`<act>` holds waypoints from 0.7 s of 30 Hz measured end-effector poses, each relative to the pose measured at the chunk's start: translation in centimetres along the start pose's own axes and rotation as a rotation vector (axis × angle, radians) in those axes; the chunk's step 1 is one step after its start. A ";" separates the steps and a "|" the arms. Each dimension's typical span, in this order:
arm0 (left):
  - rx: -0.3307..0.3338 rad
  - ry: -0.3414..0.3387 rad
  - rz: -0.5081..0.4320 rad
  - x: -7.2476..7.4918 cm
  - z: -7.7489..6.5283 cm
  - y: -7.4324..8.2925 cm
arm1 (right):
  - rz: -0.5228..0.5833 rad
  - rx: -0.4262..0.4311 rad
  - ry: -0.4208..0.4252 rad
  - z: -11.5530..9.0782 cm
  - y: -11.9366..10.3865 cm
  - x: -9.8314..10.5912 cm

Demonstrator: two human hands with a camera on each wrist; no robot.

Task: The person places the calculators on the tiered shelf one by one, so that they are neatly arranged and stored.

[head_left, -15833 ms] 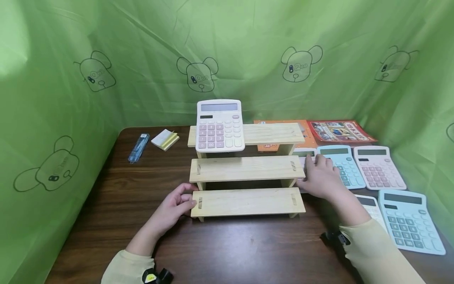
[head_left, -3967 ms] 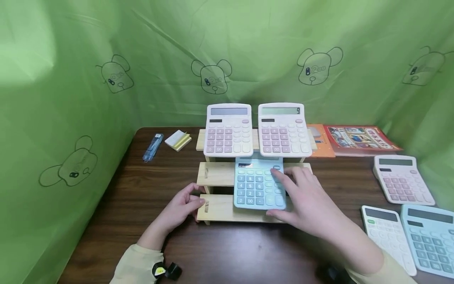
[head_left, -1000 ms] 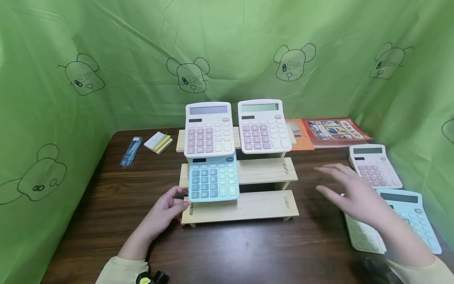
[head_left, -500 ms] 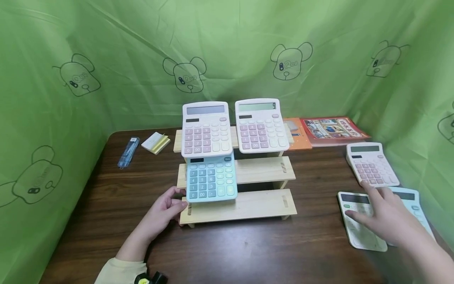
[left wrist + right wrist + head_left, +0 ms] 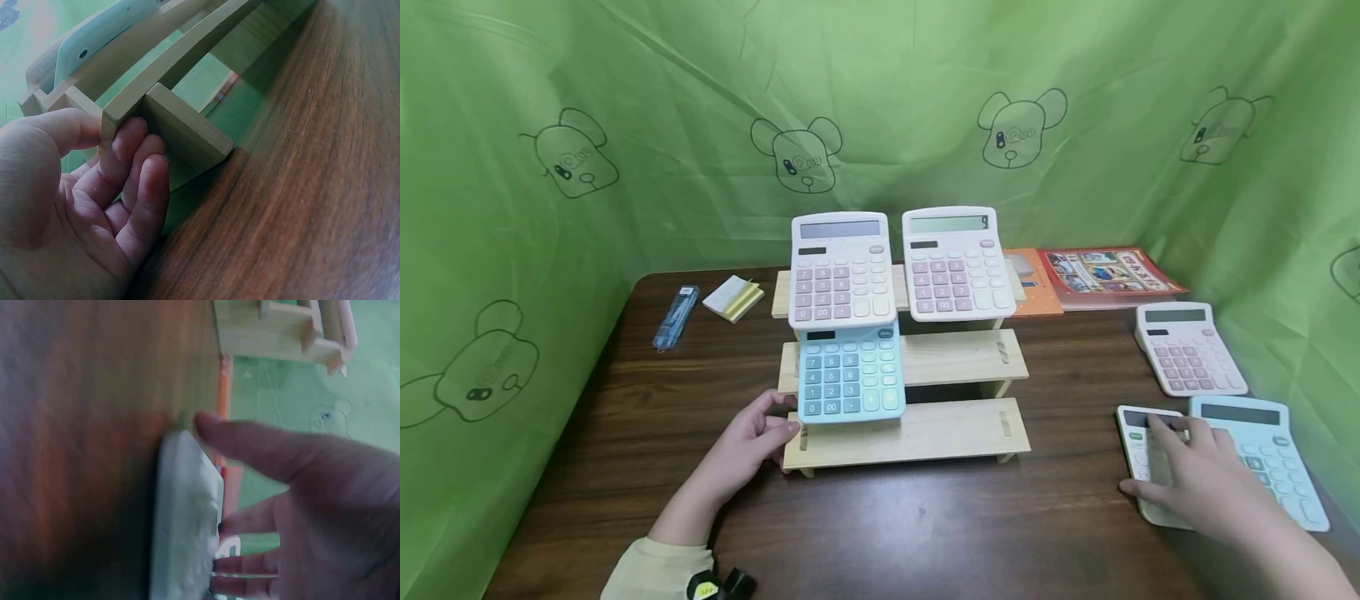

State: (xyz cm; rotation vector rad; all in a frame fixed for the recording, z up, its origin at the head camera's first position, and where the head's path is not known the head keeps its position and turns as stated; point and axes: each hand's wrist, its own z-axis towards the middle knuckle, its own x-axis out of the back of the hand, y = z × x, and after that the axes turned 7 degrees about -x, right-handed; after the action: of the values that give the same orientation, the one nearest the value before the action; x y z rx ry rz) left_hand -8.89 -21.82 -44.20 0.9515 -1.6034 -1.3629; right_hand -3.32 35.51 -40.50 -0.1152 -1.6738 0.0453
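A three-tier wooden step rack [image 5: 958, 358] stands mid-table in the head view. My left hand [image 5: 747, 442] pinches the left end of its lowest board, thumb above and fingers curled underneath; the left wrist view shows this wooden rack [image 5: 187, 53] up close. Over a slim white calculator [image 5: 1138, 454] at the right, my right hand [image 5: 1206, 483] reaches with spread fingers, partly covering it. In the right wrist view the thumb stays apart from the white calculator [image 5: 187, 512], while the fingers are close above its keys. A blue calculator [image 5: 850, 375] leans on the middle tier.
Two white-and-pink calculators, one on the left [image 5: 838, 271] and one on the right [image 5: 955, 262], stand on the top tier. Another pink-keyed calculator [image 5: 1191, 350] and a blue calculator [image 5: 1262, 458] lie at right. Behind are books [image 5: 1108, 275]; sticky notes [image 5: 733, 298] and a blue packet [image 5: 676, 318] lie left.
A second pink-keyed calculator and a blue one have come onto the rack. In the last second my right hand has moved right and down to the white calculator; my left keeps its hold.
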 end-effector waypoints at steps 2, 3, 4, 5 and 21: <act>0.002 -0.002 -0.002 0.0 0.0 0.0 | -0.019 0.011 -0.004 -0.1 -0.4 -0.2; 0.003 -0.002 -0.003 0.0 0.0 0.0 | -0.025 0.016 0.006 -0.2 -0.7 -0.2; 0.004 -0.003 -0.004 0.0 0.0 0.0 | -0.027 0.023 0.018 -0.3 -0.9 -0.3; 0.006 -0.003 -0.006 0.1 0.0 0.0 | -0.028 0.035 0.034 -0.3 -1.1 -0.4; 0.007 -0.007 -0.014 0.1 0.0 -0.1 | -0.018 0.012 -0.023 0.1 -1.4 -0.7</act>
State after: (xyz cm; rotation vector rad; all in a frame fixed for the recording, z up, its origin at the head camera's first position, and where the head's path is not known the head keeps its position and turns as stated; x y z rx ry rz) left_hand -8.92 -21.93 -44.31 0.9653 -1.6106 -1.3719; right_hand -3.40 34.00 -41.06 -0.0911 -1.6968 0.0431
